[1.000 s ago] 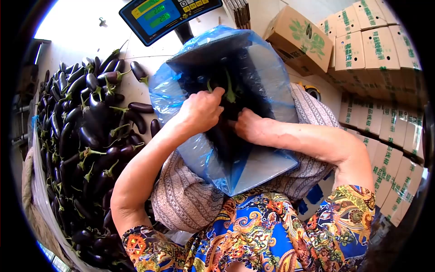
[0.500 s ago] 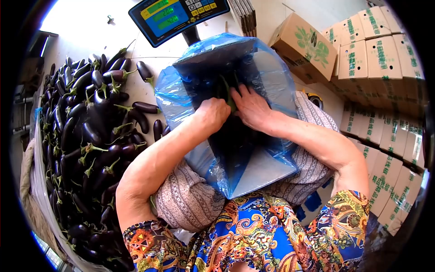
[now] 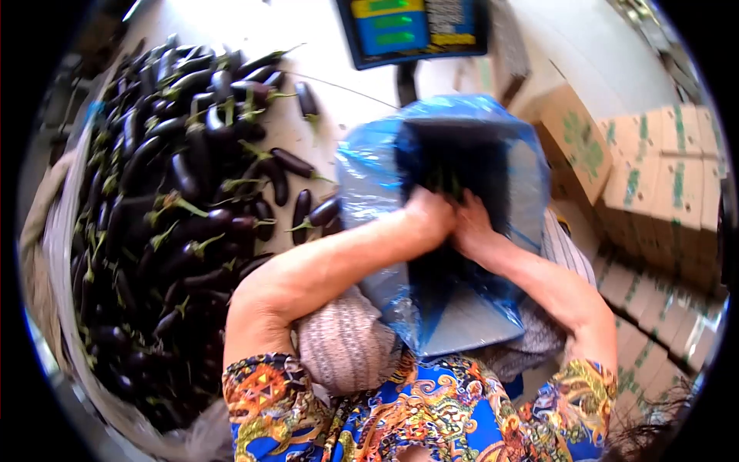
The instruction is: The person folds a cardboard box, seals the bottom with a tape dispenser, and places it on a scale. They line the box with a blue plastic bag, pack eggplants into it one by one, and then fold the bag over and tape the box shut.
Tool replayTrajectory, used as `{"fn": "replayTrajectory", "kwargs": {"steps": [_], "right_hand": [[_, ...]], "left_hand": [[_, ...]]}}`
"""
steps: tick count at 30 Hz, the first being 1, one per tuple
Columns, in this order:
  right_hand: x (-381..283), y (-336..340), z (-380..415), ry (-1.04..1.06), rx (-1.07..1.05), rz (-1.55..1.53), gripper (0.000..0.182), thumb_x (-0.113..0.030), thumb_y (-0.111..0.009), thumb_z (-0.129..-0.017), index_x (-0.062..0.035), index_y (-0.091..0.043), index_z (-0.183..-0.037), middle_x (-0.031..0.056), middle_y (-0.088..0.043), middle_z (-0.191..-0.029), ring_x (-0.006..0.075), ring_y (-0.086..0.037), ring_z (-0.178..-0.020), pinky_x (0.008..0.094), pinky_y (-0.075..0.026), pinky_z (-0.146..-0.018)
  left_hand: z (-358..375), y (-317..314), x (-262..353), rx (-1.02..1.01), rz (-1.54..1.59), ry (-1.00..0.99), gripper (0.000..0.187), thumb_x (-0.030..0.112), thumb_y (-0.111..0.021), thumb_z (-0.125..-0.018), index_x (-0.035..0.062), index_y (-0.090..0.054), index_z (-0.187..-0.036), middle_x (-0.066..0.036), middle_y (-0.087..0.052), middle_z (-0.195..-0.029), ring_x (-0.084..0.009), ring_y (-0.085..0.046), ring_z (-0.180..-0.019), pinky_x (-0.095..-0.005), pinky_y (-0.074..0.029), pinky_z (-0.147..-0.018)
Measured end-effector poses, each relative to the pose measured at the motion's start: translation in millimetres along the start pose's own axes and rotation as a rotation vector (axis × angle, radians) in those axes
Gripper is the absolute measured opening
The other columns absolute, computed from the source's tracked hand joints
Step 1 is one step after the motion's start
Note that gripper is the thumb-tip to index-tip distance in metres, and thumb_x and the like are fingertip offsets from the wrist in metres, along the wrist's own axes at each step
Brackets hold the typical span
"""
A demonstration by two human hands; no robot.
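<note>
Both my hands reach into a box lined with a blue plastic bag point(image 3: 369, 173), which rests between my knees. My left hand point(image 3: 433, 215) is curled closed deep inside; what its fingers hold is hidden. Close beside it on the right, my right hand point(image 3: 475, 223) has its fingers stretched out, blurred and partly in shadow. Just beyond the fingers, green eggplant stalks point(image 3: 444, 182) show faintly in the dark interior. The box's near flap point(image 3: 471, 319) slants towards my body under the plastic.
A large heap of dark eggplants point(image 3: 185, 173) lies on the left, with a few loose ones along its edge. A digital scale display point(image 3: 419, 31) stands beyond the box. Printed cardboard cartons point(image 3: 654, 181) are stacked on the right, one carton point(image 3: 573, 138) tilted.
The view has swung, so the box, eggplants and scale appear shifted right. My hands have come closer together inside the box, and my left hand sits nearer the right fingers.
</note>
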State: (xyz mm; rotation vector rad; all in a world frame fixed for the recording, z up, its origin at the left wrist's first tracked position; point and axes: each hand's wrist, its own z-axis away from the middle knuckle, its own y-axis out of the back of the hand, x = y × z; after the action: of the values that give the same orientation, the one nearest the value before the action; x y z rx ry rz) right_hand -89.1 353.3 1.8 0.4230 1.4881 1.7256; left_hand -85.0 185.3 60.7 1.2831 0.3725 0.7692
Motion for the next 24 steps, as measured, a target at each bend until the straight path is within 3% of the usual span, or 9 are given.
{"fn": "replayTrajectory", "kwargs": {"steps": [2,6,8,10,11,14,16,18,24], "right_hand": [[-4,19,-4,0.034,-0.126,0.039,0.070,-0.015,-0.061,-0.082,-0.0025,-0.038,-0.147,0.0194,-0.055,-0.133,0.0421,-0.048,-0.118,0.0453,-0.041,-0.098],[-4,39,-3,0.104,-0.172,0.008,0.071,-0.019,-0.066,-0.083,0.0005,-0.038,-0.145,0.0227,-0.054,-0.133,0.0456,-0.049,-0.116,0.0468,-0.044,-0.097],[-9,63,-3,0.158,-0.182,-0.028,0.058,-0.022,-0.068,-0.084,0.0004,-0.048,-0.133,0.0221,-0.060,-0.117,0.0422,-0.055,-0.105,0.0473,-0.048,-0.089],[-15,96,-7,0.212,-0.296,-0.016,0.048,-0.022,-0.068,-0.084,-0.0002,-0.053,-0.124,0.0206,-0.062,-0.106,0.0404,-0.059,-0.097,0.0479,-0.049,-0.083],[-17,103,-4,0.260,-0.218,-0.018,0.036,-0.021,-0.068,-0.085,-0.0006,-0.056,-0.113,0.0183,-0.062,-0.095,0.0383,-0.061,-0.088,0.0483,-0.050,-0.077],[-24,128,3,0.285,-0.196,-0.067,0.037,-0.018,-0.068,-0.085,-0.0006,-0.055,-0.114,0.0187,-0.063,-0.095,0.0379,-0.061,-0.087,0.0464,-0.050,-0.076],[-22,133,8,0.285,-0.209,-0.068,0.042,-0.017,-0.069,-0.084,-0.0007,-0.055,-0.121,0.0182,-0.062,-0.094,0.0367,-0.061,-0.086,0.0449,-0.050,-0.076],[-26,141,10,0.183,-0.370,-0.051,0.046,-0.021,-0.065,-0.088,-0.0015,-0.053,-0.128,0.0205,-0.062,-0.111,0.0399,-0.060,-0.097,0.0450,-0.049,-0.086],[-22,123,17,0.194,-0.426,-0.124,0.047,-0.023,-0.065,-0.089,-0.0020,-0.051,-0.129,0.0213,-0.061,-0.105,0.0414,-0.059,-0.095,0.0469,-0.049,-0.082]], "left_hand": [[21,21,0,-0.084,0.173,-0.031,0.020,0.020,-0.062,-0.086,0.0032,-0.071,-0.092,-0.011,-0.072,-0.086,-0.0268,-0.072,-0.078,-0.0407,-0.056,-0.064],[116,57,-43,0.611,1.118,0.111,0.034,0.012,-0.063,-0.092,0.0011,-0.060,-0.124,-0.014,-0.072,-0.097,-0.0237,-0.070,-0.082,-0.0355,-0.056,-0.077],[164,35,-72,0.812,1.448,0.547,0.034,0.007,-0.060,-0.093,0.0030,-0.059,-0.127,-0.010,-0.072,-0.097,-0.0167,-0.068,-0.082,-0.0293,-0.055,-0.076],[202,-30,-106,0.911,1.209,0.964,0.031,0.008,-0.060,-0.094,0.0018,-0.061,-0.123,-0.007,-0.071,-0.097,-0.0126,-0.066,-0.080,-0.0270,-0.053,-0.075],[222,-73,-116,0.872,1.093,1.018,0.030,0.009,-0.061,-0.093,0.0013,-0.063,-0.122,-0.006,-0.071,-0.094,-0.0124,-0.065,-0.078,-0.0271,-0.053,-0.073],[241,-156,-115,0.646,1.094,1.195,0.031,0.013,-0.063,-0.089,0.0008,-0.066,-0.117,-0.007,-0.072,-0.089,-0.0143,-0.066,-0.076,-0.0286,-0.054,-0.072],[231,-191,-110,0.604,0.949,1.168,0.029,0.014,-0.064,-0.088,0.0008,-0.067,-0.114,-0.010,-0.073,-0.089,-0.0150,-0.068,-0.078,-0.0293,-0.055,-0.073],[207,-212,-116,0.649,1.140,1.196,0.031,0.017,-0.065,-0.087,0.0013,-0.067,-0.114,-0.013,-0.073,-0.096,-0.0151,-0.070,-0.082,-0.0303,-0.056,-0.076],[135,-220,-145,0.753,0.732,1.193,0.028,0.016,-0.065,-0.083,0.0033,-0.067,-0.109,-0.016,-0.069,-0.096,-0.0333,-0.066,-0.093,-0.0396,-0.053,-0.085]]}}
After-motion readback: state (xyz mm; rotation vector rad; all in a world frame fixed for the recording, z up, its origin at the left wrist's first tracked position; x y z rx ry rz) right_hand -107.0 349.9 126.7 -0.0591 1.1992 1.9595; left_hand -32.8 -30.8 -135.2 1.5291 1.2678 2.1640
